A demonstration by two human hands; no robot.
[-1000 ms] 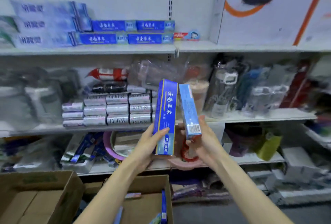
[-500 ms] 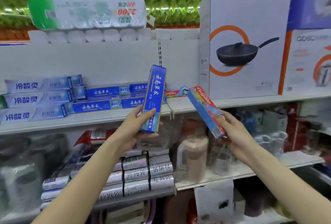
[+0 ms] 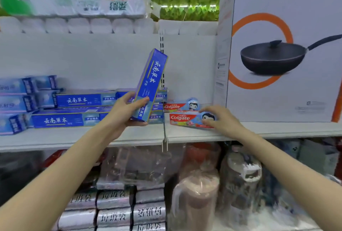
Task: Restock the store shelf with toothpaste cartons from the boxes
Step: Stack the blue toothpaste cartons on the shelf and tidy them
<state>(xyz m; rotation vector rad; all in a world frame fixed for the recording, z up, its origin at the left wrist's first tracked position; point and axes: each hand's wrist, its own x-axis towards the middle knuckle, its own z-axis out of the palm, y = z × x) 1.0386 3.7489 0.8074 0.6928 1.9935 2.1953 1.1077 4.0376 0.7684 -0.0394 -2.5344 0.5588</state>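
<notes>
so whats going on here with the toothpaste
A person is restocking a store shelf. The right hand is setting a red Colgate carton flat on the shelf in front of another Colgate carton. The left hand holds a blue carton tilted upright, not yet placed, in front of the stacked blue cartons.

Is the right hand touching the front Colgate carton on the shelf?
Touching. The head view shows the right hand with fingers lying on the front Colgate carton.
</notes>
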